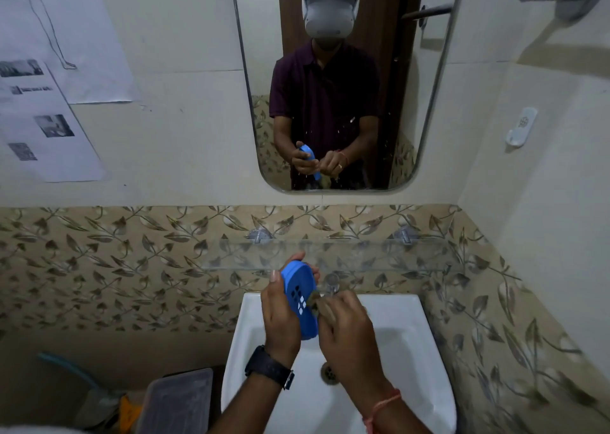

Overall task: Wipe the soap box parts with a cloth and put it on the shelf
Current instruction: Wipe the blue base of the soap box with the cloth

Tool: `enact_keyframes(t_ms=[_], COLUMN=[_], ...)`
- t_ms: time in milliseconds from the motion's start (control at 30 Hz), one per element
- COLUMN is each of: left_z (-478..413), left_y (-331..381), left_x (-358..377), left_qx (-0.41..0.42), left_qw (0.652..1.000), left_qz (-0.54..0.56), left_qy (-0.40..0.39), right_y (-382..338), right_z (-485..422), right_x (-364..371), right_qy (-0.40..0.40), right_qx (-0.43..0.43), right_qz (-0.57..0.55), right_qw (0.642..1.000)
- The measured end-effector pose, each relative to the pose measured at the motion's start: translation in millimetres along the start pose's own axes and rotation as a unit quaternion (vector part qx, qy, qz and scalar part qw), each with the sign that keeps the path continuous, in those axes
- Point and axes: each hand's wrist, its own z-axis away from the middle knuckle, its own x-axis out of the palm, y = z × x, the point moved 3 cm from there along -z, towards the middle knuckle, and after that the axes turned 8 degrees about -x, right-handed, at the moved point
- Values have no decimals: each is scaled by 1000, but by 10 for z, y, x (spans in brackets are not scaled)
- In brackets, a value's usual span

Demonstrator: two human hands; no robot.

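The left hand (280,315) holds the blue soap box part (298,288) on edge above the back edge of the sink (406,305), just below the front edge of the glass shelf (379,255). Its fingers are clamped on the part, the thumb on the near rim and the others curled behind. The slotted face of the part is turned toward the right hand (346,331). That hand's fingers are bunched tight on a brownish cloth (318,303), which is pressed against the slots. A black watch (269,366) sits on the left wrist. The mirror (330,70) above reflects both hands. The drain (328,372) shows between the forearms.
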Motion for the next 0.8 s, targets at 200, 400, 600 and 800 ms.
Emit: enact_keyframes(t_ms=[200,400,600,800], left_z=[168,55,80,81], left_y=[-92,-25,-11,-77], left_x=[34,-154,-41,-124], left_qx=[-46,-52,-86,-98], left_qw=[999,998,994,993], left_qz=[3,20,68,67], left_qy=[-7,24,-13,3], right_y=[-220,-87,-135,-311], right_z=[-237,-21,-208,-165], right_x=[-53,-75,-140,-32], right_qy=[75,-195,39,-98], right_qx=[128,-27,65,5], right_qz=[-204,-96,-83,-198], right_qw=[968,976,994,975])
